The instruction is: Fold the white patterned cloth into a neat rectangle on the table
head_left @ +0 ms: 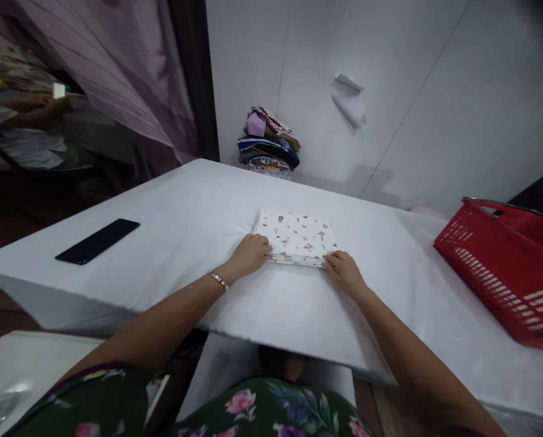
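A folded white cloth (296, 233) with small dark prints of trees and other figures lies on the white-covered table (198, 224). Its layers show along the near edge. My left hand (251, 254) grips its near left corner, fingers curled, with a bracelet at the wrist. At the near right corner my right hand (343, 271) pinches the layered edge between thumb and fingers. The cloth rests flat on the table between both hands.
A dark, flat phone-like slab (98, 241) lies on the left of the table. On the right stands a red plastic basket (503, 267). Folded clothes (269, 142) are stacked beyond the far edge, by the wall. Behind the pink curtain (130, 79), another person's hands (48, 106) hold a lit phone.
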{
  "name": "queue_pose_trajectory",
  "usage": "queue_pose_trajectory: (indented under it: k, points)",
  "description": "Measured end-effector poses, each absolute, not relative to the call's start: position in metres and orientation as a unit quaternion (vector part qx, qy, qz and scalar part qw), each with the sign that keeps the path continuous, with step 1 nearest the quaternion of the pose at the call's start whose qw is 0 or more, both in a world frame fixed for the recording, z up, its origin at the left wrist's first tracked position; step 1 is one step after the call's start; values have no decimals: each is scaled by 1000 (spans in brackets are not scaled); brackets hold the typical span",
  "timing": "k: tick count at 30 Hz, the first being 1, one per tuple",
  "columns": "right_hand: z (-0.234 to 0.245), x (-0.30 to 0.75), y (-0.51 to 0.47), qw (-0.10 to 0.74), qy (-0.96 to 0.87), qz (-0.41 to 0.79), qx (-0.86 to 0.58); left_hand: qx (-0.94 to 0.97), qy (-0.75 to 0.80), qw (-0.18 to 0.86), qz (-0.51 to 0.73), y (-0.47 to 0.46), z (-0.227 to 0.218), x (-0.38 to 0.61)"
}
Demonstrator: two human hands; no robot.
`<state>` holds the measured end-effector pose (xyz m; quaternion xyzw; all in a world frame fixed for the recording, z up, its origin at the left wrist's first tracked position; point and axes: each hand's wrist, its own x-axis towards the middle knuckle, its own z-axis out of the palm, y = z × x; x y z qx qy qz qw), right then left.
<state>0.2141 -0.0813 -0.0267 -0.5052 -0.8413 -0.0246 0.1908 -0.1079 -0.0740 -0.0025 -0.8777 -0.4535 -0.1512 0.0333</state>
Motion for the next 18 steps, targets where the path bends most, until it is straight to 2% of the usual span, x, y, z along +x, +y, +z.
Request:
queue_pose_trajectory:
  k: [9,18]
  points:
    - [-27,214,-76,220,-833,7,-507,-890,-442,54,-99,-67,3,-107]
    - [-28,217,-76,193,-854,-25,-483,-894,-435,82,-71,-76,5,-103]
